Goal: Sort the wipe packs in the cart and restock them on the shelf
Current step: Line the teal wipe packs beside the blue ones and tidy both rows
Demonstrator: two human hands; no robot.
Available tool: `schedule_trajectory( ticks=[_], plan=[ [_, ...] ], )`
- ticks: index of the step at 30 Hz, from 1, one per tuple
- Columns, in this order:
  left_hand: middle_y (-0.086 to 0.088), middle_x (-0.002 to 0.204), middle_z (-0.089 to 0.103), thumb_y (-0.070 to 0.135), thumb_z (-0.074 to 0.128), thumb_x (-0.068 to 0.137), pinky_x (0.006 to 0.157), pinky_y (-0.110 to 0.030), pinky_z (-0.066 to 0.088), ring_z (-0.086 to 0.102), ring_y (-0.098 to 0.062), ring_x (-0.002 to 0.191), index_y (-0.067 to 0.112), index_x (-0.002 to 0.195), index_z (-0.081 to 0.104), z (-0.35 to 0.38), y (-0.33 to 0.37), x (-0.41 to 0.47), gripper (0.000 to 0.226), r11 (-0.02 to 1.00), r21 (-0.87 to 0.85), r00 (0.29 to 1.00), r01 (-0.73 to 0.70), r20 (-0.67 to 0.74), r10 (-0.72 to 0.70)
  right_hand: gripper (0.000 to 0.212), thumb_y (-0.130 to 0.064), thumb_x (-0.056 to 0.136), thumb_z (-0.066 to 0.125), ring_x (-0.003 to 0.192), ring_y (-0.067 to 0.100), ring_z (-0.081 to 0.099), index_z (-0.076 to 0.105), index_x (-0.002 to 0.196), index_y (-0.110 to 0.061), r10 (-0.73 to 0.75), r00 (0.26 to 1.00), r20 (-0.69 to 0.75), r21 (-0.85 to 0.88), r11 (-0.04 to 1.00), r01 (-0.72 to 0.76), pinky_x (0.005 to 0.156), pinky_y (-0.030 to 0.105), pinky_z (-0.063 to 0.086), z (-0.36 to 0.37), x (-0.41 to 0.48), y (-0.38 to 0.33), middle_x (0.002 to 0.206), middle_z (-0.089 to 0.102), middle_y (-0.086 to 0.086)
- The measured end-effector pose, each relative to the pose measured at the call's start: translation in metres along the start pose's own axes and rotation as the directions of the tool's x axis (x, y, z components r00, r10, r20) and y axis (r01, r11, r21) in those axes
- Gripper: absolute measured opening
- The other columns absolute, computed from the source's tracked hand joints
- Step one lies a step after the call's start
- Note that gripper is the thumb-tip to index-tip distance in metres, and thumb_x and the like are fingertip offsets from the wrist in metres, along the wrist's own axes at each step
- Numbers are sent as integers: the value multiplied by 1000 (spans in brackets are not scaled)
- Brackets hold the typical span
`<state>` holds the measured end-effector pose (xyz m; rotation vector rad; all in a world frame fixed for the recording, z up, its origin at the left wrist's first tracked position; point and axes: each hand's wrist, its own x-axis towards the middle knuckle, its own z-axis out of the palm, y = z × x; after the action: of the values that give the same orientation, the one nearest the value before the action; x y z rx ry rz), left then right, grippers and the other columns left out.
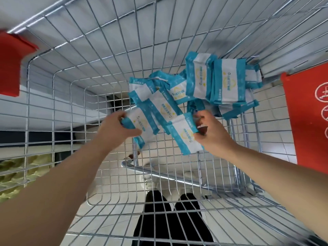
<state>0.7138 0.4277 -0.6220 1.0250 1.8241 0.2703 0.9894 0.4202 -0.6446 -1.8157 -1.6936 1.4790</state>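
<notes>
a wire cart (74, 55) fills the view from above, with both bare arms reaching down into it. the left hand (117, 132) grips the left pack (142, 126), a teal and white wipe pack, with fingers curled over its far end and the thumb pressed on its near face. the right hand (213, 134) pinches the right pack (184, 135) by its right edge, thumb below and fingers curled above. the two held packs sit just beside each other, their inner edges overlapping near the middle of the cart. beyond them a pile (166, 96) of the same packs lies jumbled and overlapping, touching the held ones. further back the upright packs (223, 80) stand on edge, leaning against the cart's far right corner. a red guard (10, 68) caps the rim at the left and a red panel (308, 121) with white marks hangs at the right. through the mesh below show dark legs (170, 219), white shoes (150, 181) and a pale tiled floor (273, 139).
</notes>
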Motion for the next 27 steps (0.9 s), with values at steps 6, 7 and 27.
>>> schedule_trajectory(
  ticks=[6,7,27],
  plan=[
    [6,96,71,10,74,81,76,-29,57,68,-11,87,22,104,67,-15,-6,3,27,967,-250,997,-43,-66,27,12,-6,88,57,81,18,60,65,97,-6,-16,992,-129,-30,999,12,68,30,46,28,33,-31,92,65,4],
    [3,100,70,12,70,84,82,-37,56,67,-18,93,23,106,65,-15,-9,5,25,962,-268,996,-42,-82,21,13,-9,90,56,83,18,59,63,100,-6,21,988,-150,-20,1000,-24,68,29,44,32,40,-34,94,64,4],
    [-1,108,70,17,66,89,84,-43,56,68,-23,99,19,109,60,22,-7,18,20,716,-681,976,157,-3,-216,20,-17,89,61,79,10,58,52,107,-16,67,997,-48,-192,978,-75,61,22,45,-13,3,-10,92,59,-7]
  ],
)
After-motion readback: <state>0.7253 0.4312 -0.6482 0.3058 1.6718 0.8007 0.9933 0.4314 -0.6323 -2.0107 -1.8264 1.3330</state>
